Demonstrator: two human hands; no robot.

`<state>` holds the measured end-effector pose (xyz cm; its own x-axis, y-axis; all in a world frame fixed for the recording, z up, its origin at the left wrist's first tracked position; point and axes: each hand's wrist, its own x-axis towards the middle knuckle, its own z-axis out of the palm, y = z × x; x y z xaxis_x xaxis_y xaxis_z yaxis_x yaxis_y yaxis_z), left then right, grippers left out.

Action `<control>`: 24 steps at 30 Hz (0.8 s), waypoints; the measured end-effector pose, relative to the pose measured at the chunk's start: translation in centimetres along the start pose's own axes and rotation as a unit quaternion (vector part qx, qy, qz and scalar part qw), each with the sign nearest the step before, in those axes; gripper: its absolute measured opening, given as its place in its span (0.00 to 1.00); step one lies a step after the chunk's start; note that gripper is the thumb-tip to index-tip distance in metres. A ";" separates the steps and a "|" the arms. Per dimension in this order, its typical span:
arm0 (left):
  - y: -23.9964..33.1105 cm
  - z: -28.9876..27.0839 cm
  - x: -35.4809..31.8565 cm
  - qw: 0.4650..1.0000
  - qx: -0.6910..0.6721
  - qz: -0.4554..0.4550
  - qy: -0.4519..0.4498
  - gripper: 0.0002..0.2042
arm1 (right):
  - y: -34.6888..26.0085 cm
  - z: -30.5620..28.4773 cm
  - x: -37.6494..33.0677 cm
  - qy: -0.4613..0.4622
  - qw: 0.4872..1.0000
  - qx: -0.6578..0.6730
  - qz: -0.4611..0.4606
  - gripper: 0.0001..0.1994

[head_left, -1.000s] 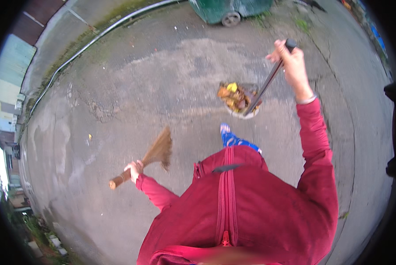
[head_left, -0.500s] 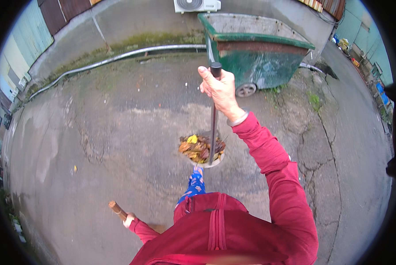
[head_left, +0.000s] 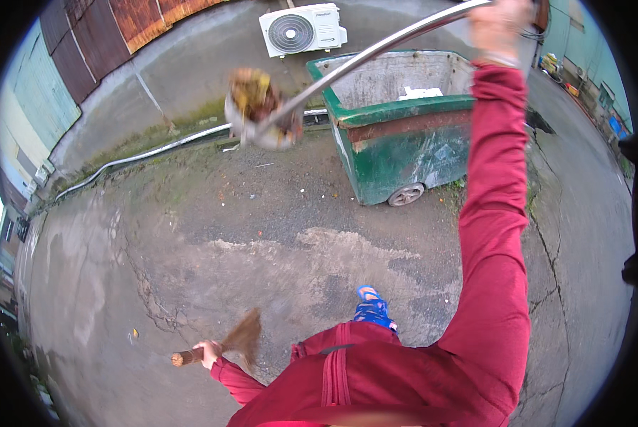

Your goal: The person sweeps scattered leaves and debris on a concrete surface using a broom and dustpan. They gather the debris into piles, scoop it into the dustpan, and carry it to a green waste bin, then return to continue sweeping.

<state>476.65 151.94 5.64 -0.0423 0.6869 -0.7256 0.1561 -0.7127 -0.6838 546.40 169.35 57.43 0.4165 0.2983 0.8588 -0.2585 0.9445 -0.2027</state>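
Observation:
My right hand [head_left: 500,27] is raised high at the upper right, closed round the end of a long metal handle and smeared by motion. That handle slants down to the left to a dustpan [head_left: 262,135], lifted off the ground and blurred. Brown and yellow leaves [head_left: 253,96] fill the pan, which hangs left of the green wheeled dumpster [head_left: 404,153]. Low on the left, my left hand [head_left: 209,353] grips a short broom [head_left: 242,340] by its bundled handle. The broom's brown bristles point right, above the pavement.
The dumpster has an open top with something white [head_left: 420,92] inside. Behind it an air-conditioner unit [head_left: 303,30] hangs on the grey wall. A pale pipe [head_left: 145,153] runs along the wall's foot. Cracks [head_left: 557,285] cross the pavement at right.
My right hand has swung up and right, and the leaf-filled dustpan has risen from near my foot toward the upper left. The broom has turned so its bristles show. The dumpster appears nearer.

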 end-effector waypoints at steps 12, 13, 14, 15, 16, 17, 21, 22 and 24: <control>-9.6 -13.7 3.9 0.996 0.058 0.074 0.010 0.11 | 22.8 -22.9 -19.5 0.577 0.720 0.384 0.011 0.15; -9.9 -14.0 3.8 0.995 0.035 0.096 -0.008 0.11 | 26.0 -23.0 -20.5 0.617 0.658 0.431 -0.017 0.13; -9.7 -14.2 3.6 0.995 0.017 0.098 -0.021 0.10 | 28.5 -23.0 -20.9 0.670 0.584 0.456 -0.038 0.13; -9.4 -14.1 3.1 0.995 -0.008 0.097 -0.025 0.10 | 30.1 -23.1 -21.2 0.707 0.518 0.481 -0.032 0.12; -8.9 -13.9 2.6 0.996 -0.009 0.081 -0.042 0.09 | 31.1 -23.1 -21.5 0.735 0.482 0.474 -0.052 0.13; -8.3 -13.5 1.9 0.997 -0.027 0.065 -0.035 0.08 | 31.6 -23.1 -21.9 0.742 0.459 0.485 -0.059 0.13; -6.4 -12.0 -1.3 0.987 -0.048 0.107 -0.110 0.10 | 31.4 -23.1 -23.9 0.737 0.486 0.469 -0.026 0.14; -6.2 -11.9 -1.9 0.981 -0.078 0.126 -0.123 0.10 | 31.6 -23.1 -24.5 0.722 0.512 0.465 -0.036 0.14; -5.8 -12.4 -2.9 0.905 -0.404 -0.122 -0.052 0.09 | 32.2 -22.9 -25.4 0.686 0.543 0.484 -0.021 0.13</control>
<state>488.11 155.88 12.68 -0.2589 0.7622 -0.5933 0.7981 -0.1771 -0.5759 547.49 195.32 18.34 0.5259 0.7279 -0.4400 -0.2838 0.6379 0.7160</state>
